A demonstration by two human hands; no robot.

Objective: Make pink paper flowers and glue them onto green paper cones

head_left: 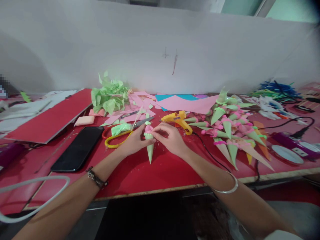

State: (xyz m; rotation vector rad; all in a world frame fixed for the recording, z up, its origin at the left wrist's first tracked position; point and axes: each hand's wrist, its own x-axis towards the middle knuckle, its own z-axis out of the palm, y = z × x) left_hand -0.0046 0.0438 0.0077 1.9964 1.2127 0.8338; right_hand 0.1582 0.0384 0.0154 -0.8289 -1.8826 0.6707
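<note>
Between my hands a small paper ice cream cone (150, 151) points tip-down over the red table, pale green below with a pink top and a light green ball. My left hand (136, 141) grips it from the left, thumb across its front. At its right side, the bent fingers of my right hand (171, 136) pinch close against the pink top; whether they hold a separate piece is hidden. Left of my hands lie scissors (117, 141) with yellow and red handles, a green packet (121, 129) resting over them. A yellow glue gun (177, 120) lies just beyond my right hand.
Several finished paper cones (227, 126) are heaped at the right, near a purple power strip (297, 145) and a white lid (287, 154). A black phone (78, 148), red board (55, 115) and crumpled green paper (110, 95) are at the left. The glue gun's cord (210, 153) runs toward the front edge.
</note>
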